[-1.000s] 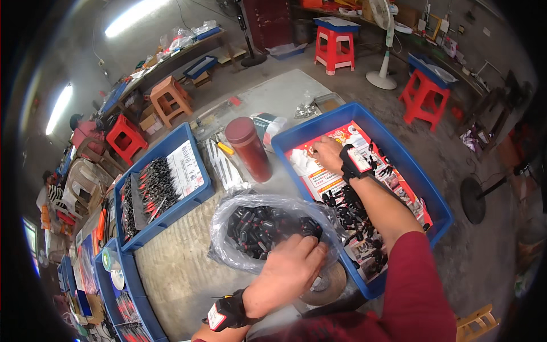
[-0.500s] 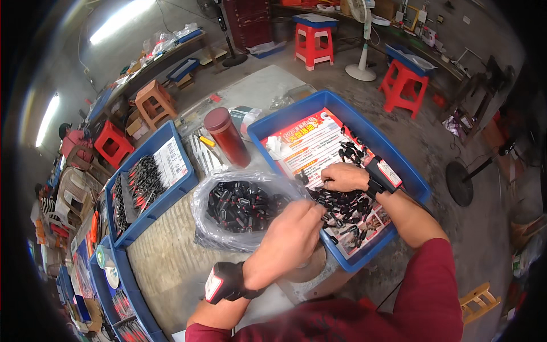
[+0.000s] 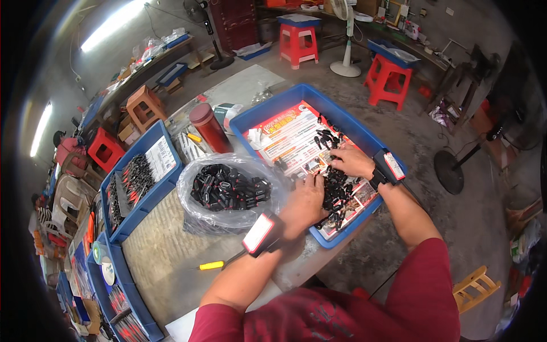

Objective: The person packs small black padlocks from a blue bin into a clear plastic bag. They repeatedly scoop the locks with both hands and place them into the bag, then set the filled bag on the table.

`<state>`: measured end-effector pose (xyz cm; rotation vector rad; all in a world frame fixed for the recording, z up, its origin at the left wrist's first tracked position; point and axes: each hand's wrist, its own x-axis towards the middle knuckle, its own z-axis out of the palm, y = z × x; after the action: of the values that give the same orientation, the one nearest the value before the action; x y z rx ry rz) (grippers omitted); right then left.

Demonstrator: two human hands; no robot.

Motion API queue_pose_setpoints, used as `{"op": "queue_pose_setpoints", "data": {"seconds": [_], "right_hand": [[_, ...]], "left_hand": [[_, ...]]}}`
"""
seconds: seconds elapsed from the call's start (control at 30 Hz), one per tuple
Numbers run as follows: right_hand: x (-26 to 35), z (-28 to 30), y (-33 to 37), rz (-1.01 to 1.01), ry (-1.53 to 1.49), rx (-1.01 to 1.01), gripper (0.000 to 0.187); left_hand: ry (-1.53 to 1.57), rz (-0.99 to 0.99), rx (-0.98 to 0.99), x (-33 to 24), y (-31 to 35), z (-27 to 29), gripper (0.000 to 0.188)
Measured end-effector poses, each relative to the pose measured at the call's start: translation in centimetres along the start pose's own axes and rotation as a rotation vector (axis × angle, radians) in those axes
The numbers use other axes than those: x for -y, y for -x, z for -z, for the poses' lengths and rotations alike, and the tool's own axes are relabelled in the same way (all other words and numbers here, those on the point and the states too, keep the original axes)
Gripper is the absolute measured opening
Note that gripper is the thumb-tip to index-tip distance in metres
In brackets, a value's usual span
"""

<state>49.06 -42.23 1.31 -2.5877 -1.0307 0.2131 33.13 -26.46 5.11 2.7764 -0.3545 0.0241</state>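
Observation:
A dense pile of small black plastic parts (image 3: 337, 196) lies on a printed red and white sheet (image 3: 285, 142) inside a blue tray (image 3: 399, 161). My left hand (image 3: 305, 202) reaches over the tray's near left side, fingers apart and touching the pile's left edge. On the far side of the pile, my right hand (image 3: 354, 162) has bent fingers drawn together among the parts; what they hold is hidden. Left of the tray, a clear plastic bag (image 3: 188, 208) stands open, full of similar black parts (image 3: 228, 188) with some red on them.
A dark red cylinder (image 3: 208, 126) stands behind the bag. A yellow-handled tool (image 3: 211, 265) lies near my left forearm. Another blue tray (image 3: 145, 199) at left holds thin black and red pieces. Red stools (image 3: 298, 43) and a standing fan (image 3: 345, 68) occupy the floor beyond.
My left hand has moved off the tray rim onto the pile, its fingers spreading. My right hand has shifted slightly within the pile. The yellow-handled tool has come into sight.

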Motion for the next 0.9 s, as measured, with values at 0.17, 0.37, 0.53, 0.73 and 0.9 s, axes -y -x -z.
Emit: {"op": "queue_pose_setpoints", "data": {"seconds": [0.17,0.37,0.53,0.73,0.9], "right_hand": [[1.9,-0.2,2.1,-0.022,-0.157,0.137,0.045],[4.6,0.5,2.6,-0.299,-0.377,0.309,0.036],[5.8,-0.3,2.5,-0.445,-0.703,0.247,0.039],[6.7,-1.6,1.9,-0.546,-0.991,0.178,0.037],[7.3,-1.4,2.0,-0.525,-0.944,-0.012,0.034]], "left_hand": [[-0.222,0.162,0.285,0.5,-2.5,-1.6,0.094],[0.044,0.297,0.326,1.4,-4.9,-3.4,0.091],[0.161,0.338,0.228,2.1,-5.9,-6.0,0.072],[0.424,0.319,0.088,3.8,-6.9,-6.8,0.052],[0.586,0.300,-0.123,3.1,-6.2,-5.3,0.054]]}}
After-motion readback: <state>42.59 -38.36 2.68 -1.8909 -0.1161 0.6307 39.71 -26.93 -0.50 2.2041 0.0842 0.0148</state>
